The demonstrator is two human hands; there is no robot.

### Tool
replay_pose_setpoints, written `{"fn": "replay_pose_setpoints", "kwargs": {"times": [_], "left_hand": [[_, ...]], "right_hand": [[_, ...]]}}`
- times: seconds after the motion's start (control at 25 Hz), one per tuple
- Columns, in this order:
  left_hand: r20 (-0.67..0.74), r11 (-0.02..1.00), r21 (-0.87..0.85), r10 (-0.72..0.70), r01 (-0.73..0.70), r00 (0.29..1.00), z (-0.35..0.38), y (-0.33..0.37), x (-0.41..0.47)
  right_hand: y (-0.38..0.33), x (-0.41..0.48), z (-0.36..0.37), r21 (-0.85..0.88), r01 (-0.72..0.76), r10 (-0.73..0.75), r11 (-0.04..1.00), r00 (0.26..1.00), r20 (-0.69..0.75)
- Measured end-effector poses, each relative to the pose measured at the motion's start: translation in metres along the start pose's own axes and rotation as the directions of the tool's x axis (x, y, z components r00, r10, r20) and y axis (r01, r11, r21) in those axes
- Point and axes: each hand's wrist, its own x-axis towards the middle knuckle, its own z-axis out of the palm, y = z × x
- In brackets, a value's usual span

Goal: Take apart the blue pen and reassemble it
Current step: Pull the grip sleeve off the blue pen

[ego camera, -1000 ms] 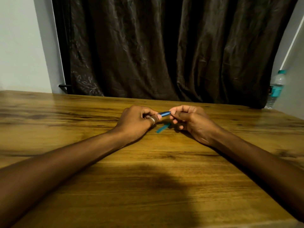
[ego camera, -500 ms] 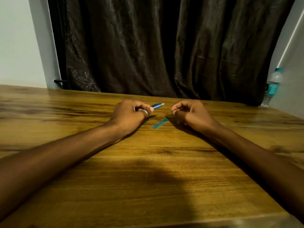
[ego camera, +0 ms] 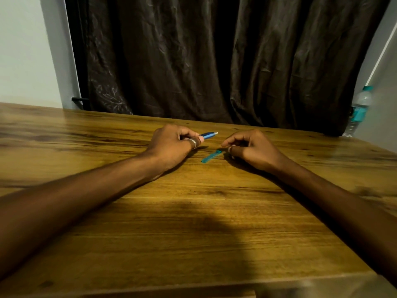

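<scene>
Wooden table [ego camera: 193, 233] before a dark curtain [ego camera: 214, 57]; water bottle [ego camera: 359, 108] off the far right corner. Left hand [ego camera: 171, 145] near the far edge, fingers clamped on the blue pen [ego camera: 208, 135], tip pointing right. Right hand [ego camera: 251, 149] just beside, fingers curled; contents cannot be told. Teal cap [ego camera: 211, 157] lies flat between the hands.

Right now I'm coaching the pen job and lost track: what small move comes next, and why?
Probably the right hand should pick up the cap. The cap lies loose on the table just beside that hand's fingertips, while the left hand already grips the pen, tip pointing toward the right hand. Whether the right hand holds some small part is unclear.
</scene>
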Motion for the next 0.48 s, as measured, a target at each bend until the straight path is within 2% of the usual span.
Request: {"fn": "replay_pose_setpoints", "kwargs": {"times": [0.2,0.36,0.48], "left_hand": [[0.021,1.0,-0.016,0.024,-0.023,1.0,0.0,0.001,-0.001],[0.03,0.999,0.007,0.041,-0.041,0.999,0.001,0.002,-0.002],[0.048,0.998,0.033,0.052,-0.053,0.998,-0.001,0.004,-0.004]], "right_hand": [[-0.012,-0.003,-0.008,0.112,0.04,-0.015,0.993,0.976,-0.217],[-0.024,-0.01,-0.006,0.289,-0.006,0.057,0.957,0.984,-0.171],[-0.028,-0.012,-0.004,0.261,0.003,0.035,0.965,0.989,-0.143]]}}
